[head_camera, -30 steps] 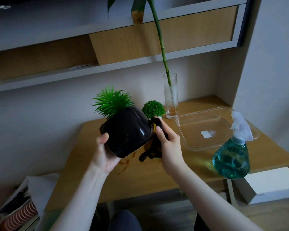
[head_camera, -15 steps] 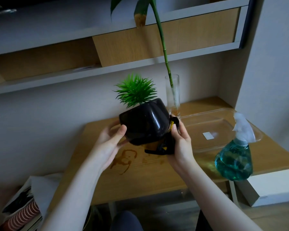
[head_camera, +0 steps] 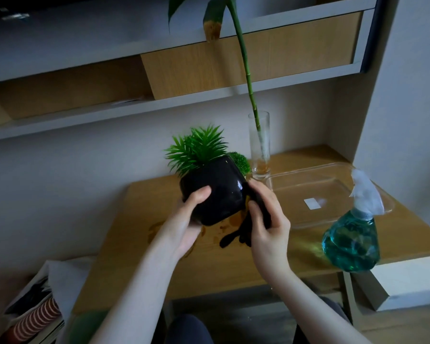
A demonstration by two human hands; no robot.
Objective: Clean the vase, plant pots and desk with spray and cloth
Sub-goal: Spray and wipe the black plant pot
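Note:
I hold a glossy black plant pot with a spiky green plant above the wooden desk. My left hand grips the pot from below and on its left side. My right hand presses a black cloth against the pot's right side, with the cloth's end hanging down. A second small round green plant peeks out behind the pot; its pot is hidden. A tall glass vase with a bamboo stalk stands at the back. A teal spray bottle sits at the desk's front right.
A clear plastic tray lies on the desk between the vase and the spray bottle. Wet brown marks stain the desk under the pot. A white box stands low at the right. Shelves hang overhead. Papers and striped items lie at the lower left.
The pot has come down and tilted back towards the desk, and my left hand has closed round its underside. My right hand still holds the cloth against the pot's right side.

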